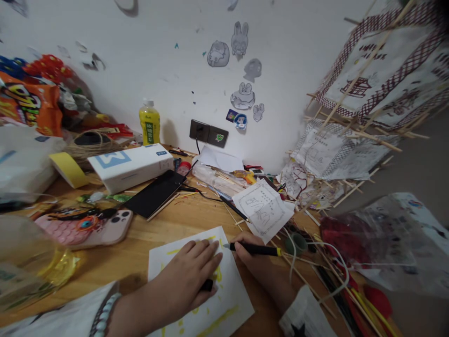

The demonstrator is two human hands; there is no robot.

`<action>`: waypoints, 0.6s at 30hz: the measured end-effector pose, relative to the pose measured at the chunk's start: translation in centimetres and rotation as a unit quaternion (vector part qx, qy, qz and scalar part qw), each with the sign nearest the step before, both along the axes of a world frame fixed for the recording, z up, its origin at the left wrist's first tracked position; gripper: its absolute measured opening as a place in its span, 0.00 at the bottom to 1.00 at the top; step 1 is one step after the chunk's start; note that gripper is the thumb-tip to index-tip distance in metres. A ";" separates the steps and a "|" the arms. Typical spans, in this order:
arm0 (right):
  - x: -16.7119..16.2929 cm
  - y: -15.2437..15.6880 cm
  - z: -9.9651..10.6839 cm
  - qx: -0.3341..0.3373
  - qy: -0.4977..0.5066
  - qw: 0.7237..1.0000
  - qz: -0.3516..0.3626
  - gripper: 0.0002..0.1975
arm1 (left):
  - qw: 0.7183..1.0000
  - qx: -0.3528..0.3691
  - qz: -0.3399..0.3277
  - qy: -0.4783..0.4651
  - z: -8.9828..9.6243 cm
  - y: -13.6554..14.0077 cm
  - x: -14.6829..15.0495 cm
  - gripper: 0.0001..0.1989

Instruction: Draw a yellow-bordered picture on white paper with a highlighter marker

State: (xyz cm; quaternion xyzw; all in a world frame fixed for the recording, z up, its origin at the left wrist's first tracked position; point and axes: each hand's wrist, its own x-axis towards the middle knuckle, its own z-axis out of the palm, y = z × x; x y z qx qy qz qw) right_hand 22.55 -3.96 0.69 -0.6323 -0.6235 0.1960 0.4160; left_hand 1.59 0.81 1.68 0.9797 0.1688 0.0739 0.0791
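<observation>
A sheet of white paper (233, 290) with yellow marker strokes lies on the wooden table in front of me. My left hand (189, 269) rests palm down on it, hiding its middle, with a black marker cap (207, 285) held between thumb and fingers. At the sheet's upper right edge, my right hand (250, 257) grips a black marker with a yellow end (261, 250). Its tip points left, at the paper's corner; whether it touches I cannot tell. Behind the right hand lies a smaller sheet with a line drawing (264, 210), a black pen (235, 209) beside it.
To the left are a pink-cased phone (115, 227), a black tablet-like slab (156, 193), a white box (131, 166) and a yellow tape roll (68, 169). A yellow drink bottle (149, 122) stands by the wall. Stick-framed paper lanterns (379, 75) and loose sticks crowd the right.
</observation>
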 end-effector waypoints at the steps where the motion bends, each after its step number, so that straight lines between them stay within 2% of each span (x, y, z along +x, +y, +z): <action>1: 0.0 0.0 0.0 -0.003 -0.002 1.000 -0.002 0.08 | 1.000 0.001 0.000 0.000 0.1 0.0 0.0 0.25; 11: 0.0 -0.2 0.5 -0.041 0.037 0.998 0.015 0.09 | 1.000 0.023 -0.002 0.002 -0.2 -0.1 0.1 0.25; 18: 0.1 -0.2 0.0 -0.021 0.029 0.999 0.015 0.09 | 0.999 0.022 0.002 0.025 0.0 -0.1 0.1 0.26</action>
